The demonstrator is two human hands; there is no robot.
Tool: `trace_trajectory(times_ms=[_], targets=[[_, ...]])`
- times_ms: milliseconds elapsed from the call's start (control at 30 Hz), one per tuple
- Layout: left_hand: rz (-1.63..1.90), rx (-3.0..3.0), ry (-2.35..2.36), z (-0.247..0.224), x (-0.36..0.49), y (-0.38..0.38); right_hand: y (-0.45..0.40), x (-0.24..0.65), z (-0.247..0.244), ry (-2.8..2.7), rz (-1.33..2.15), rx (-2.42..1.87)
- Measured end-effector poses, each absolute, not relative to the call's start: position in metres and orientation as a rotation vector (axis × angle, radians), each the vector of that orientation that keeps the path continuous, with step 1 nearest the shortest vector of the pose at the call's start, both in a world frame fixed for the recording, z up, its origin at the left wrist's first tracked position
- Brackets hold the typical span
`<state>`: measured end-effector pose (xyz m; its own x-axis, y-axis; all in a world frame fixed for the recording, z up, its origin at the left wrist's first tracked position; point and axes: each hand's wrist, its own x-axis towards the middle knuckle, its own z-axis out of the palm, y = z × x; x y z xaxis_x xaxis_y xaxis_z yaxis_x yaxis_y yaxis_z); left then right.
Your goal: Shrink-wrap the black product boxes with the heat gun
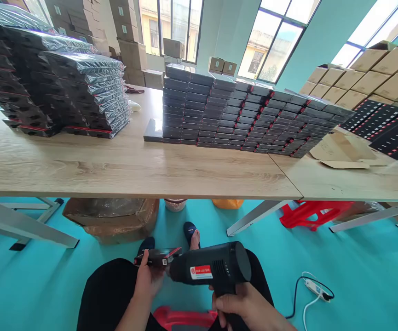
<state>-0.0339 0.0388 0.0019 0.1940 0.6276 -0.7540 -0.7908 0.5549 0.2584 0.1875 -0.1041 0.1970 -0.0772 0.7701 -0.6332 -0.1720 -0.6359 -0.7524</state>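
Observation:
My right hand [235,305] is wrapped round the handle of a black heat gun [212,264] with a red and white label. The gun's nozzle points left, close beside a small flat black box [157,257] with red edging. That box is gripped in my left hand [147,278], thumb at its near side, above my lap. Whether the nozzle touches the box I cannot tell. Both hands are lower than the tabletop, in front of the table's edge.
On the wooden table [133,170] stand stacks of loosely film-wrapped black boxes [81,92] at left and a long wall of black boxes [226,110]. An open carton [112,220] sits underneath. A power strip [318,290] with cables lies right on the floor, near a red stool [311,214].

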Motion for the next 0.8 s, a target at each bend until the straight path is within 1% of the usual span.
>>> trace_trajectory(times_ms=[33, 167, 300, 400, 533, 667, 700, 800], targets=[[0.998, -0.209, 0.944, 0.002, -0.033, 0.039, -0.104, 0.188, 0.197, -0.683, 1.793, -1.51], [1.014, -0.248, 0.992, 0.005, -0.031, 0.04, -0.101, 0.188, 0.194, -0.679, 1.592, -1.555], [1.038, -0.264, 0.983, 0.006, -0.03, 0.04, -0.101, 0.187, 0.194, -0.715, 1.722, -1.497], [1.05, -0.266, 0.99, 0.007, -0.029, 0.04, -0.1, 0.184, 0.195, -0.718, 1.626, -1.548], [1.047, -0.252, 0.975, 0.008, -0.029, 0.04, -0.098, 0.182, 0.191, -0.67, 1.666, -1.517], [1.074, -0.278, 0.957, 0.003, -0.031, 0.041, -0.099, 0.191, 0.188, -0.628, 1.495, -1.613], [1.074, -0.279, 0.949, 0.002, -0.032, 0.042, -0.101, 0.194, 0.188, -0.598, 1.493, -1.61], [1.088, -0.278, 0.942, -0.003, -0.031, 0.043, -0.108, 0.197, 0.192, -0.567, 1.648, -1.513]])
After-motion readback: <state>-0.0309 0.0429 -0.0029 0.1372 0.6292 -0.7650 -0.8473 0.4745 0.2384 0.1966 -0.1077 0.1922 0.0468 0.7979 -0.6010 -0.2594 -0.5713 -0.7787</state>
